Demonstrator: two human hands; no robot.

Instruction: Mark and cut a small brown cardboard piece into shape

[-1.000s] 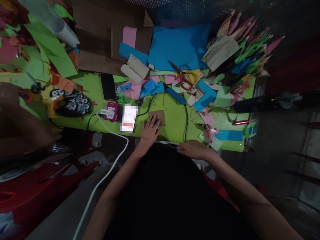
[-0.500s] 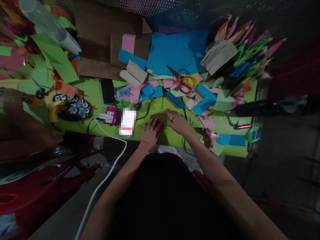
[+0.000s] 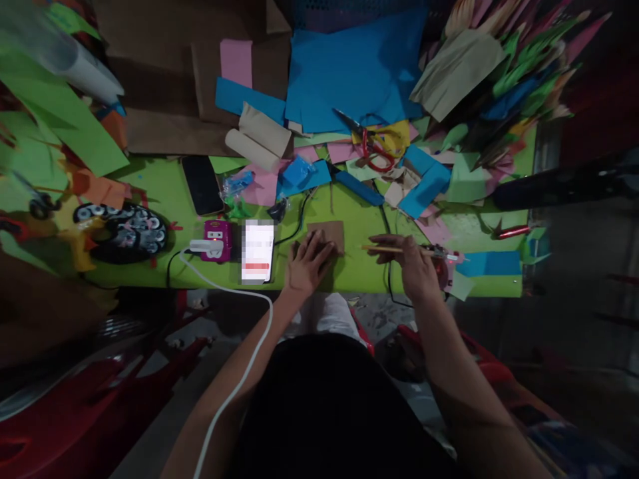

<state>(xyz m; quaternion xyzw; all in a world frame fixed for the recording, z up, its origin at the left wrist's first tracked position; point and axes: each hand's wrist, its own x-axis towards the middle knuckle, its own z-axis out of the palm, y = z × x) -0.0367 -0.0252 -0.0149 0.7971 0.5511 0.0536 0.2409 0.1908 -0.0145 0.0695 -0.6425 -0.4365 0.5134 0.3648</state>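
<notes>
My left hand (image 3: 310,259) lies flat with spread fingers on a small brown square of paper (image 3: 333,234), pressing it to the green tabletop. Its upper and right parts show beyond the fingertips. To the right, apart from the paper, my right hand (image 3: 412,263) is closed around a thin wooden stick (image 3: 375,248). The stick points left, towards the paper. Close beside that hand sits a pink device (image 3: 444,269) with a small red light, partly covered by the hand. A lit phone (image 3: 257,251) lies left of my left hand.
Red-handled scissors (image 3: 367,143), a blue glue gun (image 3: 358,188) and paper scraps lie beyond my hands. Large blue sheets (image 3: 349,80) are at the back. A pink power socket (image 3: 217,238) with a white cable, a dark phone (image 3: 201,185) and a patterned pouch (image 3: 124,233) are on the left.
My right hand has moved right, away from the brown paper, and now holds a thin stick. My left hand stays on the paper. The view has shifted slightly.
</notes>
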